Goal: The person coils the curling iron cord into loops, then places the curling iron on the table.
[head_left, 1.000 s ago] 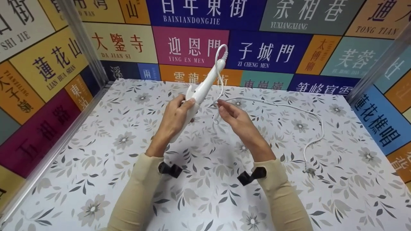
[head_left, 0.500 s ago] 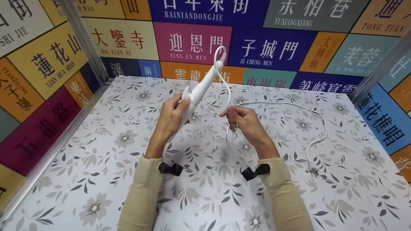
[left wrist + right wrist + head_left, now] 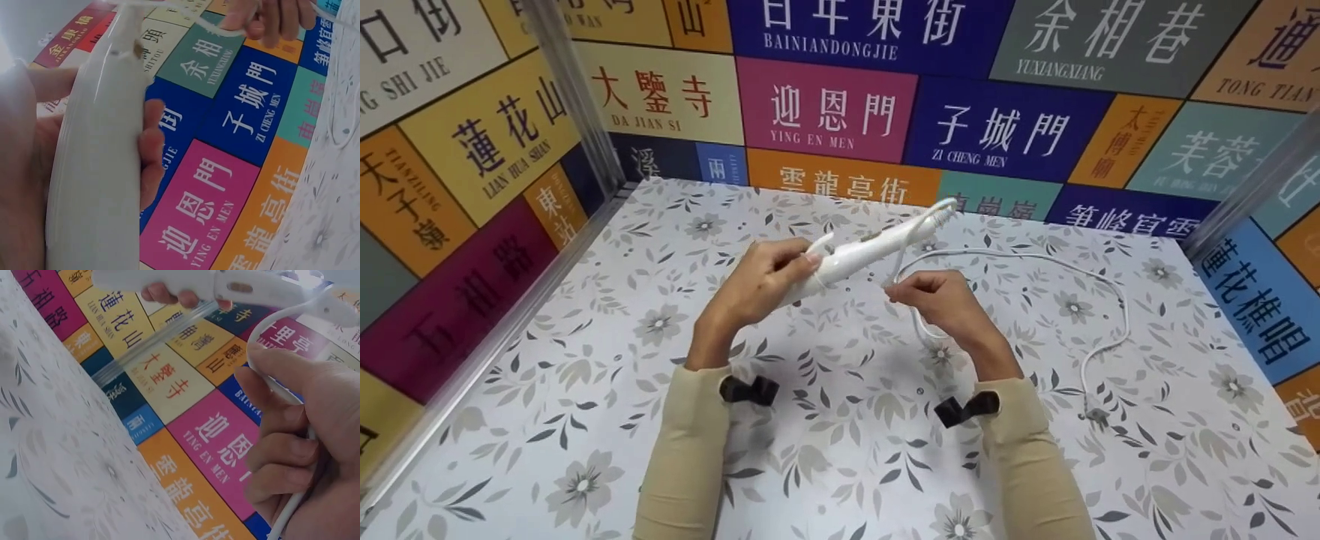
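A white curling iron (image 3: 866,253) with a small raised lever (image 3: 821,243) lies across the grip of my left hand (image 3: 757,283). Fingers wrap one side of its smooth body (image 3: 101,146) in the left wrist view, with the thumb side on the other. Its cord end points up and to the right, above the table. From there the white cord (image 3: 1020,255) loops back down to my right hand (image 3: 949,301). Thumb and forefinger pinch the cord in the right wrist view, and the other fingers curl over its lower stretch (image 3: 289,509).
Beyond my right hand the cord runs over the flower-patterned table (image 3: 840,450) to a plug (image 3: 1097,417) at the right. Walls of coloured sign panels (image 3: 825,109) enclose the back and sides. Clear corner posts (image 3: 585,112) stand at the back. Black wrist mounts (image 3: 750,391) sit on both sleeves.
The curling iron has tipped over, its cord end swinging down and right. My right hand has moved right and down along the cord, its fingers now closed more tightly on it.
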The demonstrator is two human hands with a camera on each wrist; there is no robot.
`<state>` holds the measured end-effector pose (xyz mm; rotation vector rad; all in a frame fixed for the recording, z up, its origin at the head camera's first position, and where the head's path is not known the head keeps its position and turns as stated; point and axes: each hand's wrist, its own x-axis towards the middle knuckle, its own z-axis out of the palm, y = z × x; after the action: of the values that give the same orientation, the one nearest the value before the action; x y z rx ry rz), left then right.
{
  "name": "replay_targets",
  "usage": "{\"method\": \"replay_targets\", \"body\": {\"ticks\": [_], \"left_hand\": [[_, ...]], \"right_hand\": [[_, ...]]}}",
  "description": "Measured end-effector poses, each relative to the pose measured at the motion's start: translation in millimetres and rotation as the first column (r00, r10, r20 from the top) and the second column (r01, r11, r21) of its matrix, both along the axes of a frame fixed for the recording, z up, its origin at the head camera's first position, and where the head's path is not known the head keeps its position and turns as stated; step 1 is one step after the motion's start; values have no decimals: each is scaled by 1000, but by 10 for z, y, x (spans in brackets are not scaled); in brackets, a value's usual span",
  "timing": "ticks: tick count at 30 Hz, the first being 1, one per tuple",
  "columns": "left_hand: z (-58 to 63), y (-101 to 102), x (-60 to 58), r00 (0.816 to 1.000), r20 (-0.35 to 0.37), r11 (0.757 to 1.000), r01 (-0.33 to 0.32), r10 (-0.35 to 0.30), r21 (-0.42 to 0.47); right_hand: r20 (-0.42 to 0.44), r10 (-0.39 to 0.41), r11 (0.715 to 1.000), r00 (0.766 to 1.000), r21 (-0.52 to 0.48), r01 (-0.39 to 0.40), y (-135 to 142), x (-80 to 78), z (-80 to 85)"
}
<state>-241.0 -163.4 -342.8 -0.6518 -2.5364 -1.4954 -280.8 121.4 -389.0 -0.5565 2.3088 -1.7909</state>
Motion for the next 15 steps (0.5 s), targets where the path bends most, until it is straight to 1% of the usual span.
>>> {"method": "replay_targets", "body": {"ticks": [2,4,6,8,12,13,15], "left_hand": [[11,-11,7,999,1,998,41,-41,-50],[24,-10,12,997,19,992,76,-74,-105],[27,6,16,993,55,981,110,-102,-161],[15,32,18,987,90,965,151,-134,-212],[-44,95,9,969,138,930,234,-202,-282],[-60,110,3,966,151,923,247,-210,-295],[-89,140,-13,961,178,912,261,-213,-318]], "right_hand": [[3,-50,999,999,23,50,42,-30,-14],[-3,-123,991,992,50,123,87,-51,-4],[-22,-177,982,984,65,178,137,-66,15],[-19,-228,971,974,66,229,186,-62,42],[2,-289,955,957,64,289,264,-6,129],[5,-303,951,953,65,302,278,17,156],[-15,-311,948,950,66,311,295,66,213]]}}
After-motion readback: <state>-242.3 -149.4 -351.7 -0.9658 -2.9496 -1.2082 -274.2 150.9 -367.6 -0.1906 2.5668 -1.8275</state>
